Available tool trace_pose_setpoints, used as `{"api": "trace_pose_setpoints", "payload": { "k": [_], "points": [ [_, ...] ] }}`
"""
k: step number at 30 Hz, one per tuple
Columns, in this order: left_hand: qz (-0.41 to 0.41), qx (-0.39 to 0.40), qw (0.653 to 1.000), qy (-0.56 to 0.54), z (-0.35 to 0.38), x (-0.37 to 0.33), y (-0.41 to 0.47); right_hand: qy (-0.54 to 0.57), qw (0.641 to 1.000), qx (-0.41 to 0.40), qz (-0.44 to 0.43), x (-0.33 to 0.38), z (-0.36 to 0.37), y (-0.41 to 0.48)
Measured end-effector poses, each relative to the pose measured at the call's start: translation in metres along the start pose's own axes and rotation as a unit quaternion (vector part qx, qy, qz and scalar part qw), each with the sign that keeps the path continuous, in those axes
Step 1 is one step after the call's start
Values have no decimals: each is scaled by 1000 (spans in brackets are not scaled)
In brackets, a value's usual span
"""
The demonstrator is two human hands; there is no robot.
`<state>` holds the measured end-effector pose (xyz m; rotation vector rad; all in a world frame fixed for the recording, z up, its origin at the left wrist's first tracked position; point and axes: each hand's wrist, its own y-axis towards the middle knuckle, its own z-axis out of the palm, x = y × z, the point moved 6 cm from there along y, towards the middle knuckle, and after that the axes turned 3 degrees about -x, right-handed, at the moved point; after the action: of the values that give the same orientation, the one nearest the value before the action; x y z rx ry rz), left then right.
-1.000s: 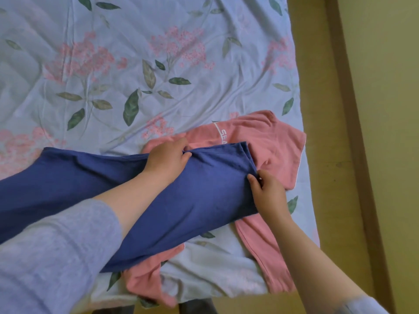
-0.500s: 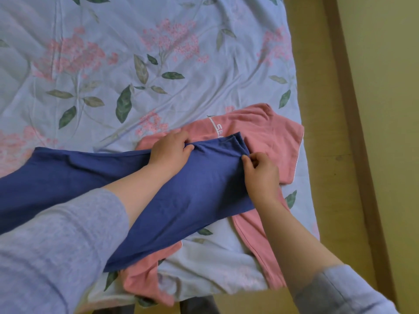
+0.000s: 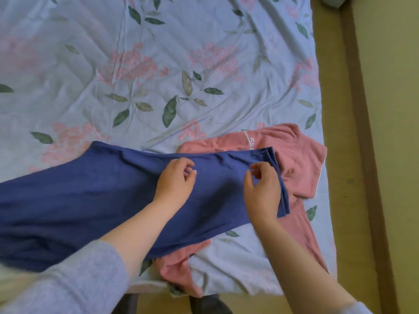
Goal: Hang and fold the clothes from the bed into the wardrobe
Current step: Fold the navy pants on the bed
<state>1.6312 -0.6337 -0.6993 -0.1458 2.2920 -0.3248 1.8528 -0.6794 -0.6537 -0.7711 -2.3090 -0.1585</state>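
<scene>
On the bed (image 3: 158, 64), toward its right edge: blue garment (image 3: 102, 200), folded lengthwise, flat across a pink T-shirt (image 3: 301, 159). My left hand (image 3: 175, 182) and right hand (image 3: 263, 189): apart, fingers loosely curled, just released from its end. Lengthwise fold looks set; cross-fold likely next.

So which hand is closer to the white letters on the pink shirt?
Right. The right hand is just below the white letters, at the blue garment's end; the left hand is farther off to their left, over the blue garment's middle.
</scene>
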Motion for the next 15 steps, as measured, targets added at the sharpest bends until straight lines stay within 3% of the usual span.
{"api": "trace_pose_setpoints", "payload": {
  "k": [7,15],
  "points": [
    [-87,-37,995,15,-106,110,-54,8,986,164,-19,79,86,-93],
    [-176,-93,980,26,-217,231,-106,24,956,290,-30,176,193,-209]
  ]
}}
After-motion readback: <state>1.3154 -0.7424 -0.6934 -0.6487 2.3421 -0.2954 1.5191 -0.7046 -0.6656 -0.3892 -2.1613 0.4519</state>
